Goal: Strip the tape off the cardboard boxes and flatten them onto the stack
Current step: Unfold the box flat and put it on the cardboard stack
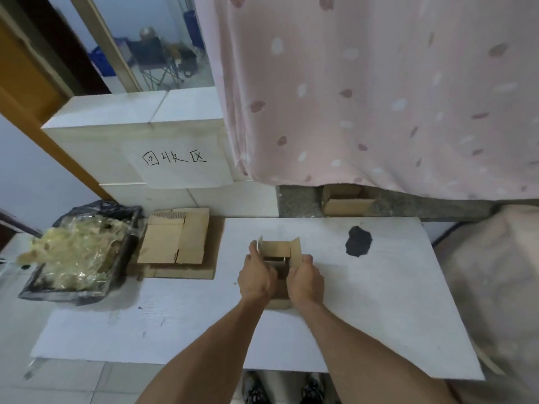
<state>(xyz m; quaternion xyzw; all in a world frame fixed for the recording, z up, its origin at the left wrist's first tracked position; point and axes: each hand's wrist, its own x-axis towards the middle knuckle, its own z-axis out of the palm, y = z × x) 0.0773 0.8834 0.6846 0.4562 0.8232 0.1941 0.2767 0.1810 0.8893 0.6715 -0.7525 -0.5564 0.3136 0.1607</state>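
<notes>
Small brown open-flapped cardboard box [279, 258] at white desk [379, 301] centre; left hand [256, 279] and right hand [306, 279] fingers grip its sides. Step: collapsing box. Next: press flat, carry to flattened brown cardboard stack [178, 240] at 10 o'clock.

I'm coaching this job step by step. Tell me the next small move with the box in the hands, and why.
Probably press the box flat. Both the left hand and right hand grip its sides on the white board, its flaps stand open, and no tape shows on it. Flattened boxes already lie on the stack to the left.
</notes>
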